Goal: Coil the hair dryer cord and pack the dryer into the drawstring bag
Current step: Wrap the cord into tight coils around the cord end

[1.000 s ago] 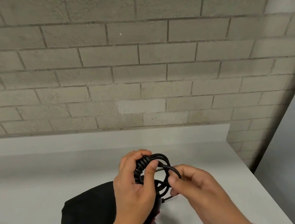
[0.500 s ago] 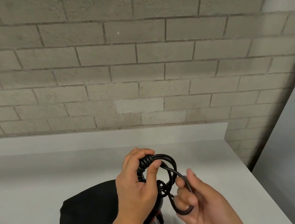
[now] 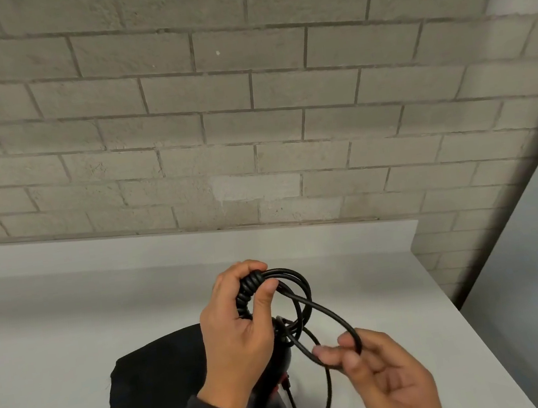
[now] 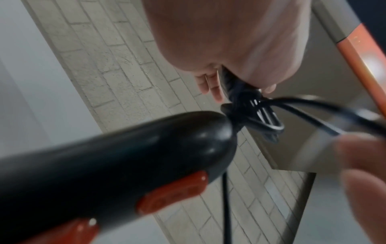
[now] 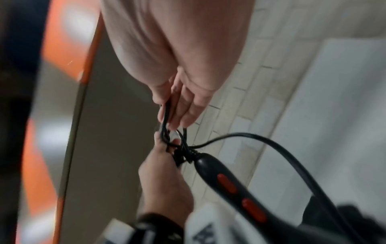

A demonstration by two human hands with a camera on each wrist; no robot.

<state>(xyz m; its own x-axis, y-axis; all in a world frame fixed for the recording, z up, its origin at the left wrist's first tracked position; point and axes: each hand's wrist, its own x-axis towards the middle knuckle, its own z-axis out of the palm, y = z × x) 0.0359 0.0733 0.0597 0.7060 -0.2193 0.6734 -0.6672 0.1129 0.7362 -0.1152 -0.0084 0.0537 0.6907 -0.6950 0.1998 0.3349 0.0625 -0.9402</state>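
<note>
My left hand (image 3: 258, 279) grips a bundle of wound black cord (image 3: 247, 293) above the table, thumb pressed over the coils. From that bundle a long loop of cord (image 3: 324, 313) runs down to the right, where my right hand (image 3: 336, 350) pinches it between thumb and fingers. The hair dryer handle (image 5: 217, 171), black with red buttons (image 5: 226, 183), hangs just below my left hand (image 5: 165, 173); its head is hidden. More cord trails down past the handle (image 3: 328, 392). The black drawstring bag (image 3: 156, 392) lies flat on the table under my left wrist.
A white table (image 3: 55, 337) backs onto a grey brick wall (image 3: 249, 120). Its right edge (image 3: 479, 330) drops off close to my right hand. A panel with an orange edge (image 4: 363, 54) shows in the wrist views.
My right hand has drawn a loop of cord out from the coil, down and to the right. The left hand keeps its grip on the bundle in the same place.
</note>
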